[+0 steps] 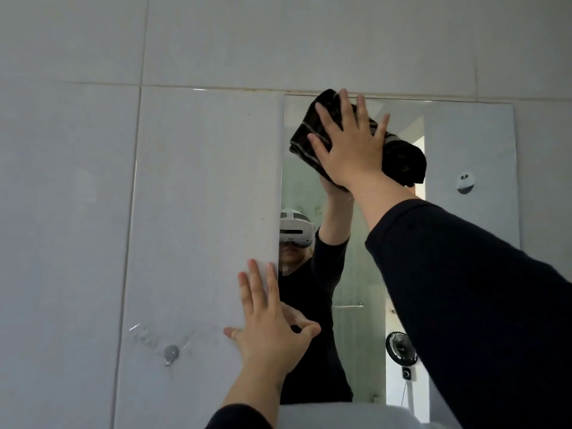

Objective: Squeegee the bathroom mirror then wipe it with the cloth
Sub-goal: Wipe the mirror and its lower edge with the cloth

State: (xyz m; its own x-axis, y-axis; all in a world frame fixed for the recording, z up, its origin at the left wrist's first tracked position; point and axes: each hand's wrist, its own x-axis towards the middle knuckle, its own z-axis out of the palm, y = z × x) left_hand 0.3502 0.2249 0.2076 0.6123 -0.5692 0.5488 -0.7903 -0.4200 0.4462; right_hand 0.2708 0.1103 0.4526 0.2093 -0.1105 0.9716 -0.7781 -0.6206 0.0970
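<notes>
While the right hand (349,147), fingers spread, presses the cloth (399,159) on the mirror (470,150), the spread left hand (266,332) may smudge its edge.

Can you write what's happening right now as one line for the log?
stage: wiping with cloth | right hand: flat, pressing dark cloth on mirror top | left hand: open, braced at mirror's left edge | squeegee: not in view
</notes>
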